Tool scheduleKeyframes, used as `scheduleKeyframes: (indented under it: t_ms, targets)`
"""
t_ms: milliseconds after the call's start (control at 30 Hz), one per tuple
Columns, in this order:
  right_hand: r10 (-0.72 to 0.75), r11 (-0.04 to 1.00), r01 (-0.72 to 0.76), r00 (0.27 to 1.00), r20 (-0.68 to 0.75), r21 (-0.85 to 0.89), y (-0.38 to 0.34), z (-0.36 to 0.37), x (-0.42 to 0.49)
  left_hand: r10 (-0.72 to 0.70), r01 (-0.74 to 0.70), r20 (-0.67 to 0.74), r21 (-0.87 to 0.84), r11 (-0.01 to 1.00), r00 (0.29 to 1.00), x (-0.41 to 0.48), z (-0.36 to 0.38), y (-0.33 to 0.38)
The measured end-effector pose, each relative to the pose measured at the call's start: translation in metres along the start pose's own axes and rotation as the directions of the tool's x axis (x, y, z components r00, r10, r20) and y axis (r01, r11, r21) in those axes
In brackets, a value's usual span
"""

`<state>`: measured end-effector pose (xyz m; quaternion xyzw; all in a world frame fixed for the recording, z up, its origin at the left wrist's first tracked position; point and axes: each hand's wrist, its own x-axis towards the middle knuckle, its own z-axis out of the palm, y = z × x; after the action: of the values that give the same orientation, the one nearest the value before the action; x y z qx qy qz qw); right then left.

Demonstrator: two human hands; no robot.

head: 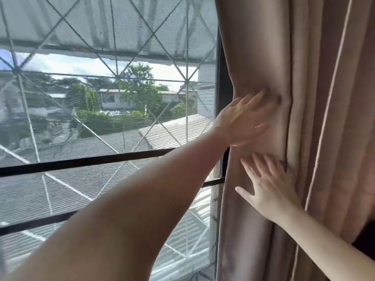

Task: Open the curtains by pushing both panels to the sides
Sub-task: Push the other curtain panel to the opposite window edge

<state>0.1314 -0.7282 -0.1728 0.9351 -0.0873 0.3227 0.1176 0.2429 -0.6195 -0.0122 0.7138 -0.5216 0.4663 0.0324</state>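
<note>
Right curtain panel bunched at right edge of window; both hands flat on it.

Window [101,118] with mesh screen and dark crossbars largely uncovered; left panel not in view. Curtain panel [304,78], dusty-pink, hangs in thick soft folds over the window's right edge; judged fairly heavy, limp, slightly slick, so best pushed at the leading fold or gathered by a handful of pleats. Left hand [246,120], arm crossing the glass, fingers spread and flat, pressing a dent into the fold. Right hand [267,189] just below it, palm open, fingers splayed against the cloth; neither clasps anything.
</note>
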Motion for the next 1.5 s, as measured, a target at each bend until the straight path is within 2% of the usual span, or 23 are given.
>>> scheduleKeyframes:
  t_ms: [800,1300,1500]
  targets:
    - [0.03,0.998,-0.031,0.999,-0.028,-0.049,0.145,0.037,0.017,-0.065,0.072,0.059,-0.115,0.991,0.996,0.11,0.068,0.06]
    - [0.025,0.999,-0.027,0.998,-0.057,-0.024,0.192,0.056,0.045,-0.103,0.106,0.037,-0.083,0.991,0.994,0.157,0.104,0.066]
    - [0.037,0.999,-0.038,0.999,-0.025,-0.014,0.202,0.062,0.049,-0.108,0.109,0.011,-0.094,0.99,0.994,0.166,0.112,0.066]
